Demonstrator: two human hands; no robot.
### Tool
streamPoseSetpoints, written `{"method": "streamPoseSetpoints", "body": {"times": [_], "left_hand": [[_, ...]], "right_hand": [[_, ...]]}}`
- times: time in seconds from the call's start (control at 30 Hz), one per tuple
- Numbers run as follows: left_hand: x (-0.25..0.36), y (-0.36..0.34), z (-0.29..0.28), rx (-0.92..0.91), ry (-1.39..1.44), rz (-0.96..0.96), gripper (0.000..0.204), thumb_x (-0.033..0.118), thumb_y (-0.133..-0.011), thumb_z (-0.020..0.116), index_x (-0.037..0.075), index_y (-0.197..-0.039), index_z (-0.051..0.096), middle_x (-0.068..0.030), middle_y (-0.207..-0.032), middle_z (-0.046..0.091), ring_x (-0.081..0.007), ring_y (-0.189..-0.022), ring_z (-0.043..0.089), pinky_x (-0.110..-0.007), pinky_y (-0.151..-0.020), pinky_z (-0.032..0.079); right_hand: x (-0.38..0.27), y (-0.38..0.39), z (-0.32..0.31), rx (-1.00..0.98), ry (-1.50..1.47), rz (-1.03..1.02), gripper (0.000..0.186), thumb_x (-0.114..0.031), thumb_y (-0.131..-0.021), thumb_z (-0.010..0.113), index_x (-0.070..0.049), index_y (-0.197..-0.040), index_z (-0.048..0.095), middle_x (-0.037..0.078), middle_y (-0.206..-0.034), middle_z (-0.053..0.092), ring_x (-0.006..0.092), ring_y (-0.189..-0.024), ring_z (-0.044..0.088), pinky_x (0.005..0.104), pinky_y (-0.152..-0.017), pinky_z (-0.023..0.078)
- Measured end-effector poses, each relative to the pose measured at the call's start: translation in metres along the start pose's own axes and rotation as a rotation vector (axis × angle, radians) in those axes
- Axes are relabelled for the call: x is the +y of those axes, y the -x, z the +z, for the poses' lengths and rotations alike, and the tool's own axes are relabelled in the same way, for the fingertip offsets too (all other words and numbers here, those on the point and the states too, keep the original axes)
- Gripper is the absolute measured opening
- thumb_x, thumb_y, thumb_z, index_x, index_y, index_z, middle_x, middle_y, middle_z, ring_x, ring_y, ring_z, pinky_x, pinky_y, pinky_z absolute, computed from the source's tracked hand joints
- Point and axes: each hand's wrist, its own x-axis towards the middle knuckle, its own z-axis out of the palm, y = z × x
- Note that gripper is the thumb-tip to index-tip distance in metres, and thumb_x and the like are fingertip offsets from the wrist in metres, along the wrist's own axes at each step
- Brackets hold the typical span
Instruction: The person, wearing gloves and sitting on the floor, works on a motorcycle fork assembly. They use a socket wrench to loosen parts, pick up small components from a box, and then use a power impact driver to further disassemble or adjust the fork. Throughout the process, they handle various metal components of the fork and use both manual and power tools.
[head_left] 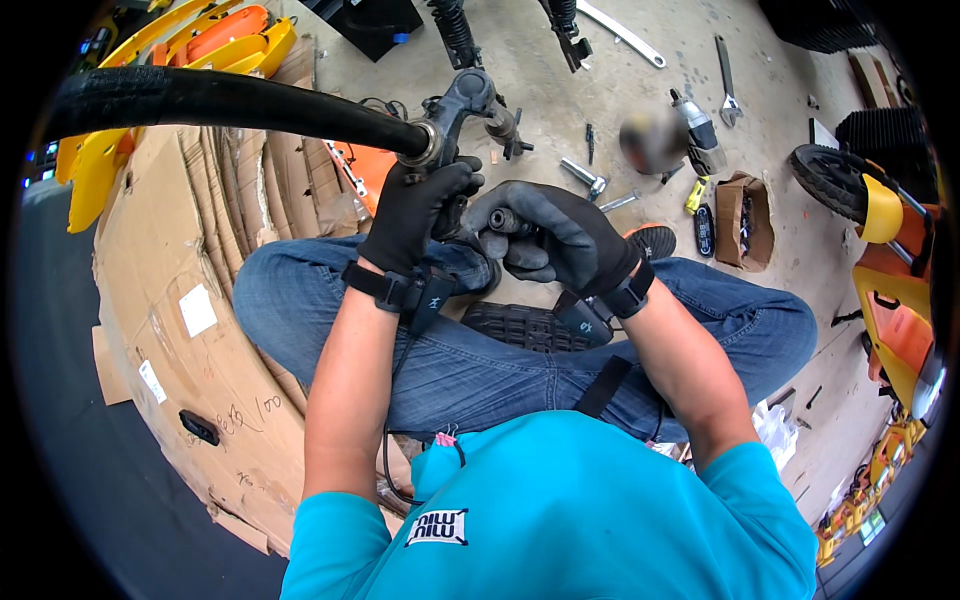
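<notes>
My left hand (422,212), gloved, is closed around the dark metal just below the collar (425,145), where the long black tube (250,100) from the upper left meets the grey metal bracket (466,95). My fingers hide exactly what they wrap. My right hand (560,238) is curled around a small dark cylindrical piece (507,221), round end showing, near the middle of the frame and just beside my left. I can't tell whether the piece touches the bracket.

I judge that I'm steadying the bracket with my left while I handle the cylindrical piece with my right. The next move seems to call for a firm left hold and care in lining the piece up; my own gloves cover much of the view.

A black treaded tyre (530,326) lies below my hands, between my legs (420,370), and crowds the room there. Toward the upper right lie an adjustable wrench (728,82), a power tool (702,135) and a ratchet (585,178). The small cardboard box (745,185) stands right of centre. Flattened cardboard (200,260) spreads over the left side.
</notes>
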Motion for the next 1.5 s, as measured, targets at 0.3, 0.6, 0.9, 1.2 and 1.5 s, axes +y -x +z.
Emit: {"method": "streamPoseSetpoints", "body": {"times": [0.3, 0.6, 0.9, 1.2, 1.5], "left_hand": [[0.0023, 0.0016, 0.0012, -0.011, -0.026, 0.026, 0.028, 0.008, -0.089, 0.060, -0.005, -0.113, 0.059, -0.0139, -0.103, 0.067, -0.0210, -0.094, 0.067, -0.031, -0.086, 0.055], [0.0045, 0.0029, 0.0052, -0.005, -0.021, 0.052, 0.027, 0.008, -0.088, 0.061, -0.005, -0.112, 0.059, -0.0147, -0.102, 0.067, -0.0213, -0.093, 0.067, -0.031, -0.085, 0.055], [-0.0007, -0.0002, 0.0003, -0.015, 0.011, 0.044, 0.029, 0.008, -0.088, 0.061, -0.004, -0.115, 0.058, -0.0153, -0.103, 0.067, -0.0217, -0.094, 0.067, -0.032, -0.086, 0.055], [0.0025, 0.0020, 0.0024, 0.007, -0.022, 0.031, 0.029, 0.010, -0.088, 0.062, -0.004, -0.114, 0.059, -0.0153, -0.105, 0.067, -0.0207, -0.094, 0.067, -0.031, -0.087, 0.055], [0.0021, 0.0020, 0.0027, 0.009, 0.002, 0.043, 0.028, 0.006, -0.088, 0.062, -0.006, -0.113, 0.059, -0.0163, -0.103, 0.067, -0.0213, -0.092, 0.067, -0.032, -0.085, 0.056]], "right_hand": [[0.0009, -0.0029, -0.0055, -0.026, 0.002, 0.089, 0.034, -0.029, -0.097, 0.057, 0.000, -0.116, 0.059, 0.002, -0.081, 0.056, 0.0046, -0.061, 0.049, 0.0162, -0.054, 0.041], [0.0007, -0.0024, -0.0038, -0.062, -0.121, 0.058, 0.031, -0.026, -0.098, 0.056, 0.000, -0.114, 0.059, 0.000, -0.078, 0.055, 0.0015, -0.054, 0.043, 0.0144, -0.048, 0.034], [0.0024, -0.0012, -0.0049, -0.028, -0.068, 0.061, 0.033, -0.029, -0.099, 0.052, -0.001, -0.114, 0.060, 0.000, -0.077, 0.054, 0.0006, -0.049, 0.037, 0.0149, -0.045, 0.030], [0.0015, -0.0023, -0.0035, -0.032, -0.100, 0.052, 0.033, -0.031, -0.100, 0.052, -0.003, -0.115, 0.061, -0.001, -0.078, 0.055, 0.0001, -0.052, 0.041, 0.0136, -0.047, 0.033], [0.0044, -0.0049, -0.0051, -0.018, -0.056, 0.093, 0.032, -0.028, -0.097, 0.059, -0.002, -0.114, 0.061, 0.000, -0.076, 0.055, 0.0000, -0.053, 0.043, 0.0136, -0.046, 0.034]]}}
